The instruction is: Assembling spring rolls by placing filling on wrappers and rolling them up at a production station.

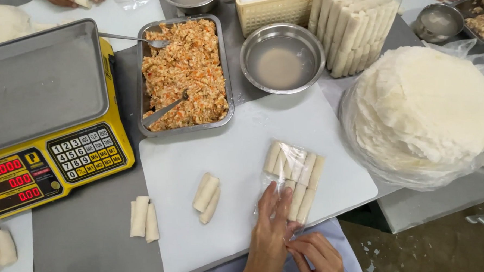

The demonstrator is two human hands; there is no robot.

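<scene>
Clear glossy plastic bag (290, 172) over matt, floury rolls (298, 182), set on a smooth matt white plastic board (237, 152); filling tray (225, 71) and bowl (282, 58) seen as brushed metal, scale (51, 133) as glossy yellow plastic with steel pan, table (83, 246) as matt grey.

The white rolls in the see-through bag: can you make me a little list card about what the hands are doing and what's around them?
Left hand: pressed flat on the clear plastic bag of white rolls
Right hand: pinching the bag's near edge
Bag rests on: white cutting board
Loose rolls: on the board, left of the bag
Filling: metal tray of orange-flecked mince
Also near: yellow weighing scale, stack of round white wrappers
</scene>
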